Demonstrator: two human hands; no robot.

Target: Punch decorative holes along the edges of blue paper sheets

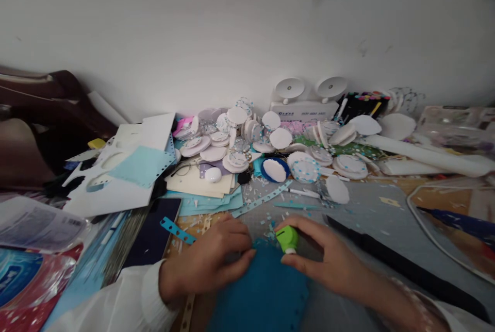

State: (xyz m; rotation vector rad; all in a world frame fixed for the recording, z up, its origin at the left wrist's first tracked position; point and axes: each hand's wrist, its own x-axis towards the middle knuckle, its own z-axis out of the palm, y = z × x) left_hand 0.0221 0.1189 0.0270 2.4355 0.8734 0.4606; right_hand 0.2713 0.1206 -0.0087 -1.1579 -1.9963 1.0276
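My right hand (pixel 328 257) grips a small green craft punch (pixel 287 239) between thumb and fingers, just above the grey mat. Closed at the near edge of a blue sheet (pixel 263 291), my left hand (pixel 216 257) pinches the sheet with thumb and curled fingers. The sheet's top corner lies close to the punch, and small holes run down its right side. Whether the punch touches the sheet I cannot tell. Past my left hand a blue strip with punched shapes (pixel 178 230) lies on the table. Tiny paper bits (pixel 266 223) are scattered beyond the punch.
White discs (pixel 281 138), many trimmed with blue dots, pile up along the wall. A black-handled knife-like tool (pixel 406 265) lies on the grey mat (pixel 371 208) at right. White board with round cutouts (pixel 127 167) leans at left. Light blue paper (pixel 209 203) lies mid-table.
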